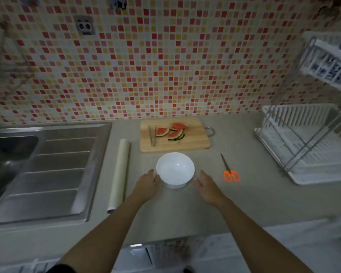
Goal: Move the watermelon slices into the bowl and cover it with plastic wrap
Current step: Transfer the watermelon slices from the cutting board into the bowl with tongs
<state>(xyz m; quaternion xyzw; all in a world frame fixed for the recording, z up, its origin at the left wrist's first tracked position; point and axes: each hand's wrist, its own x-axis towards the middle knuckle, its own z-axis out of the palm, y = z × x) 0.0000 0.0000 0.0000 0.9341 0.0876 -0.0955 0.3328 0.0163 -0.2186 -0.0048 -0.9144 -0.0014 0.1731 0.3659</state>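
In the head view, a round white bowl (175,168) with a small foot stands on the pale grey desk (254,198), a little below the middle of the frame. The left hand (147,186) reaches in from the lower left and lies at the bowl's left side with its fingers (152,174) stretched out and relaxed, gripping nothing. Their tips are right at the bowl's wall, but whether they touch it cannot be told. The right hand (208,189) comes in from the lower right and mirrors it on the bowl's right side. Its fingers (203,175) are also straight and loose and hold nothing, with the thumb close to the bowl's foot. Just above the bowl in the frame lies a rectangular light wooden cutting board (193,143) with a metal loop handle at its right end. The red watermelon slices with green rind (172,132) lie on it in a small overlapping cluster near its upper middle. A pair of slim metal tongs (152,135) lies on the board's left part, just beside the slices. Left of the bowl, a long pale roll of plastic wrap (119,174) lies on the desk and runs from near the board's corner down toward the lower left. Orange-handled scissors (229,171) lie to the right of the bowl, blades pointing up the frame. A stainless steel sink with a ribbed drainer (47,170) fills the left edge. A white dish rack on a metal frame (307,146) stands at the right. A wall of small red, orange and cream mosaic tiles (165,66) covers the upper half.
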